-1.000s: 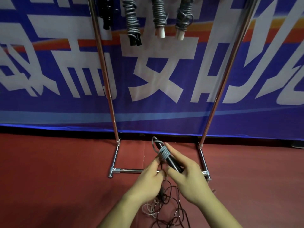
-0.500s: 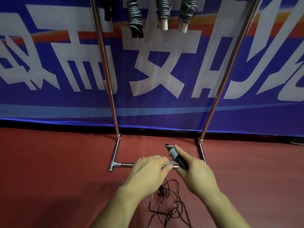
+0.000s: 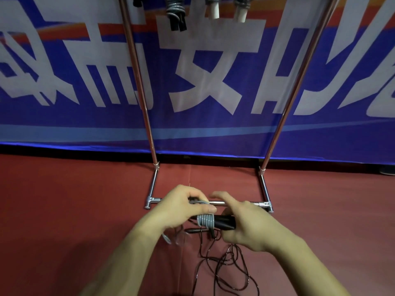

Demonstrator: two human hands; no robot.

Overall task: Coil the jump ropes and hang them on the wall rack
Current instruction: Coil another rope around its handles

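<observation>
My right hand (image 3: 248,223) grips the black handle (image 3: 224,222) of a jump rope, held level just above the red floor. Several turns of grey cord (image 3: 205,220) sit wound round the handle's left end. My left hand (image 3: 181,207) pinches the grey cord right above those turns. Loose dark cord (image 3: 222,263) lies tangled on the floor under my hands. At the top edge, coiled ropes hang from the metal rack: a grey coil with black handles (image 3: 176,14) and two with white handles (image 3: 213,9), cut off by the frame.
The rack's two chrome uprights (image 3: 140,82) (image 3: 299,82) rise before a blue banner (image 3: 203,77) with large white characters. Its base bar (image 3: 235,203) lies on the red floor (image 3: 64,210) just beyond my hands. A dark object (image 3: 388,169) sits at the far right.
The handle has swung from pointing up and away to lying level. My left hand has come over the top with the cord, and the view has tilted down a little.
</observation>
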